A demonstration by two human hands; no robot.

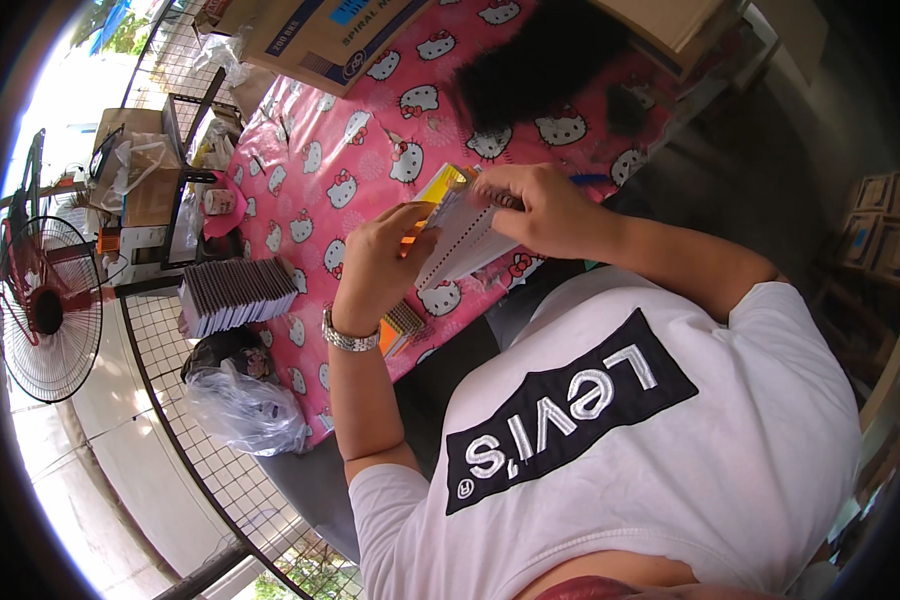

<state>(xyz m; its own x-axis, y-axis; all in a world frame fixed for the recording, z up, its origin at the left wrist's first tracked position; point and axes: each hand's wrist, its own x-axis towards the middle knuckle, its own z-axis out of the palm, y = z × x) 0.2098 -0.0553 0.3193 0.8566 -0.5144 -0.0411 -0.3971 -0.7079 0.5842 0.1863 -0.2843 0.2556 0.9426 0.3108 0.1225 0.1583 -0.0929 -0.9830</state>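
Note:
Over the pink table, my left hand point(385, 250) grips a small notebook point(460, 240) by its yellow-covered side. Its white pages show a row of punched holes along one edge. My right hand point(545, 210) is closed at the notebook's upper edge, fingers pinching what looks like a dark spiral coil point(502, 197); the fingertips are partly blurred. Below my left hand, partly hidden by the wrist, lies an orange spiral notebook point(400, 325).
A stack of spiral notebooks point(238, 295) stands at the table's left edge, near a clear plastic bag point(250, 410). Beyond are a cardboard box point(320, 40), a dark blurred heap point(535, 65) and another box point(670, 30). A fan point(48, 310) stands far left.

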